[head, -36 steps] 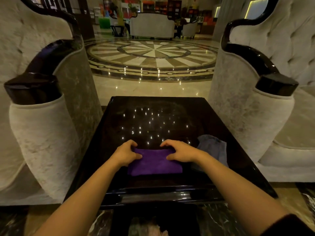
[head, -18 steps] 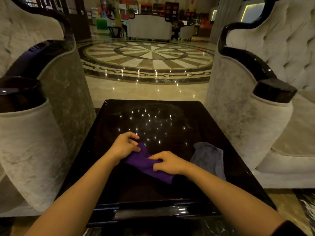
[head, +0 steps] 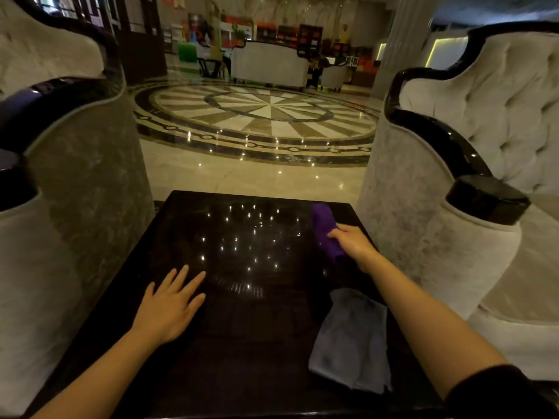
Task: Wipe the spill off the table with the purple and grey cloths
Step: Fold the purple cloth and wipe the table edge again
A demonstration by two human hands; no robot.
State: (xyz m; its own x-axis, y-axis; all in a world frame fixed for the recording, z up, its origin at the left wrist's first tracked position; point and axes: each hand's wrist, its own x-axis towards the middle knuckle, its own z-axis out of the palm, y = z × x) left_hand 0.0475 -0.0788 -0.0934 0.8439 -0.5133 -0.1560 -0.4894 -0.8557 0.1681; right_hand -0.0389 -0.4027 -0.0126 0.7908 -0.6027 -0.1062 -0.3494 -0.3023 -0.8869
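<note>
Gripping the bunched purple cloth (head: 325,234) at the table's (head: 242,373) far right corner, the right hand (head: 352,244) has its fingers closed on the fabric. Fingers spread and holding nothing, the left hand (head: 169,306) lies flat on the glossy top. Near the right edge, the grey cloth (head: 351,343) lies limp. Both cloths look light and soft, best pinched by a gathered fold.

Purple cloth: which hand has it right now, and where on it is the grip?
The right hand holds the purple cloth by its near right edge, bunched. The left hand lies open and flat on the table, holding nothing.
</note>
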